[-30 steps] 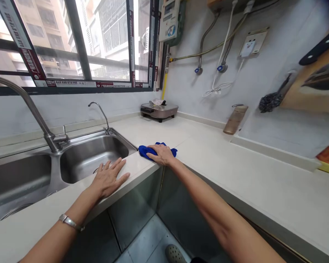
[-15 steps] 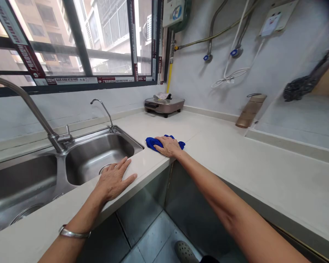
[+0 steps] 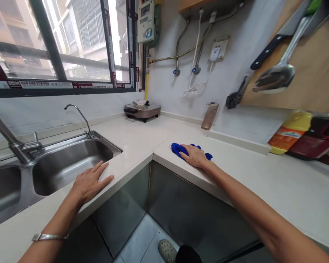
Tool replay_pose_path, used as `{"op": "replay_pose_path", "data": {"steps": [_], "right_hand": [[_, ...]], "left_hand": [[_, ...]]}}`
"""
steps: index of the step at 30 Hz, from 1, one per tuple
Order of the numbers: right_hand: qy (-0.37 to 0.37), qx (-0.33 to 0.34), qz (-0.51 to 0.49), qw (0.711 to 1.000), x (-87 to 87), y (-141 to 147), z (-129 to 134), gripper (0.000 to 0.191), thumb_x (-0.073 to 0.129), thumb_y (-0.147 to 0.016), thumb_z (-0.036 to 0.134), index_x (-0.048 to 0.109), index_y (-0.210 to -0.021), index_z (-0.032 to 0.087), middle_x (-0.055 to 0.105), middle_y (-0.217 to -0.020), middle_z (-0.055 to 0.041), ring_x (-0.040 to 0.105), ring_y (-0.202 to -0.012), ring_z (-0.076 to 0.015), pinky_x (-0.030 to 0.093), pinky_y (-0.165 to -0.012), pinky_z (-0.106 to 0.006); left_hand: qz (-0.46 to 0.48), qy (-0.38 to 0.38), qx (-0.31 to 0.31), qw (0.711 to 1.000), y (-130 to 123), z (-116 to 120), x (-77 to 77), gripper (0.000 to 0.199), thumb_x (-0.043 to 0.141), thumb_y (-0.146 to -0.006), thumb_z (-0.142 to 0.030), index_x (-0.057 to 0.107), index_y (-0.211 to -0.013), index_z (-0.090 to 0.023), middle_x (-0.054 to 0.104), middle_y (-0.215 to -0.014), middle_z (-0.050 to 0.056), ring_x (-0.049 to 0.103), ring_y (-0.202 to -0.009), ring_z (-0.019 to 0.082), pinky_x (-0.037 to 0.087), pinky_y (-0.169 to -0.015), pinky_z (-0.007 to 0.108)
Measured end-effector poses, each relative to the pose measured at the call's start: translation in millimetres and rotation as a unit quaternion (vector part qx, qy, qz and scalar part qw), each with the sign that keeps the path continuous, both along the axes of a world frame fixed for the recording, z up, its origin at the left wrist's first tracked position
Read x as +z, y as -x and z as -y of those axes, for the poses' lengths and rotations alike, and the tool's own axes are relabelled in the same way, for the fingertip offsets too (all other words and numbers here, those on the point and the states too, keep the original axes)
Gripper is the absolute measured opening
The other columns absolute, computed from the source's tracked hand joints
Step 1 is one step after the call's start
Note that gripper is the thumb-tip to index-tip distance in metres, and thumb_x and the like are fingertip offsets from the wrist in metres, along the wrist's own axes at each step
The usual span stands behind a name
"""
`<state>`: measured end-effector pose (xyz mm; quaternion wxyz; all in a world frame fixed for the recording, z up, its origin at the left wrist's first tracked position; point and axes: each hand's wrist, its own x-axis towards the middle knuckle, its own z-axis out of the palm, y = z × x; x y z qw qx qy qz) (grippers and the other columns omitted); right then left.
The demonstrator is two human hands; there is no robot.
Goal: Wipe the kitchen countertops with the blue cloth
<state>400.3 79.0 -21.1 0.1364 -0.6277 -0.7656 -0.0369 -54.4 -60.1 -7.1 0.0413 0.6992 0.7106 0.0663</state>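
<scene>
Under my right hand (image 3: 195, 156) a bunched blue cloth (image 3: 178, 149) lies pressed against the white countertop (image 3: 244, 175), just right of the corner seam. The fingers curl over the cloth, and its edges stick out on both sides of the hand. My left hand (image 3: 90, 182) rests flat on the counter's front strip beside the steel double sink (image 3: 71, 157), fingers spread and holding nothing. A silver bangle (image 3: 49, 237) circles the left wrist.
An electric pan (image 3: 142, 110) stands in the back corner, and a brown bottle (image 3: 210, 116) leans by the wall. Knives and a ladle (image 3: 279, 75) hang at right above an oil bottle (image 3: 290, 132). A tall faucet (image 3: 22, 149) rises behind the sink.
My right hand has slid the blue cloth rightward along the counter, from the corner onto the right-hand stretch. The view has turned right. My left hand stays on the sink-side edge.
</scene>
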Motion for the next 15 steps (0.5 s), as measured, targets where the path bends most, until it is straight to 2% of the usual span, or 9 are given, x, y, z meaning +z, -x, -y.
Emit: {"op": "replay_pose_path", "data": {"steps": [5,9,12,15], "right_hand": [[-0.035,0.002,0.004,0.999,-15.0,-42.7,37.8,0.069,0.036,-0.098,0.057,0.037,-0.154,0.017,0.045,-0.154,-0.0146,0.043,-0.139,-0.0331,0.029,-0.117,-0.053],[-0.028,0.022,-0.015,0.999,-21.2,-76.7,59.6,0.055,0.031,-0.101,0.049,0.052,-0.142,0.019,0.055,-0.146,-0.0121,0.049,-0.135,-0.0285,0.034,-0.116,-0.046],[-0.038,0.012,0.008,0.999,-15.1,-93.3,70.2,0.047,0.029,-0.102,0.042,0.061,-0.131,0.023,0.060,-0.140,-0.0110,0.052,-0.133,-0.0267,0.032,-0.118,-0.049],[-0.048,-0.049,0.068,0.995,4.8,-101.1,73.5,0.040,0.033,-0.102,0.038,0.067,-0.117,0.022,0.068,-0.126,-0.0125,0.057,-0.126,-0.0294,0.026,-0.118,-0.058]], "left_hand": [[-0.008,-0.008,0.007,1.000,-0.2,-1.1,-0.6,0.081,0.027,-0.091,-0.072,0.033,-0.157,-0.026,0.028,-0.166,0.011,0.034,-0.149,0.038,0.030,-0.119,0.057],[-0.002,-0.020,0.002,1.000,0.2,0.1,-1.3,0.083,0.027,-0.090,-0.074,0.033,-0.157,-0.026,0.033,-0.164,0.012,0.036,-0.147,0.038,0.030,-0.119,0.057],[0.004,-0.030,0.000,1.000,0.0,1.3,-1.9,0.084,0.028,-0.089,-0.074,0.036,-0.157,-0.025,0.036,-0.162,0.012,0.039,-0.145,0.038,0.031,-0.118,0.057],[0.017,-0.038,-0.002,0.999,-1.5,3.6,-0.8,0.080,0.030,-0.090,-0.069,0.039,-0.155,-0.023,0.040,-0.160,0.013,0.041,-0.144,0.038,0.032,-0.117,0.057]]}}
